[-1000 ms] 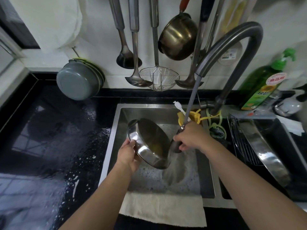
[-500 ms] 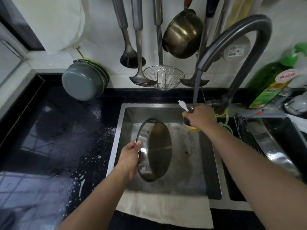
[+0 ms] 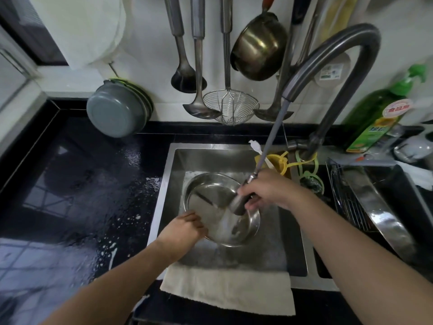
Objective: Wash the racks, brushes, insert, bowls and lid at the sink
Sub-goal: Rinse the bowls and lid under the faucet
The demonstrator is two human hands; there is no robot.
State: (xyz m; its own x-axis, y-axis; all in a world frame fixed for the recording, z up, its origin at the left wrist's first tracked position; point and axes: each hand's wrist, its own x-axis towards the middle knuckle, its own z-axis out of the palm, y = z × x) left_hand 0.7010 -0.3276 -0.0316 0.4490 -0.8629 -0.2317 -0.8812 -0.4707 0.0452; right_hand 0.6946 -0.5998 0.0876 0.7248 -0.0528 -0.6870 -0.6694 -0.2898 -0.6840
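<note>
Rinsing round steel bowl (image 3: 210, 202) w/ metal sprayer (image 3: 239, 204), sudsy sink (image 3: 171, 184).

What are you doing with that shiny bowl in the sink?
A person is rinsing a metal bowl over the sink. The left hand holds the bowl by its near rim, tipped so the inside faces up. The right hand grips the pull-out sprayer on its hose and aims water into the bowl. A cloth lies over the sink's front edge, and the counter on the left is wet.
</note>
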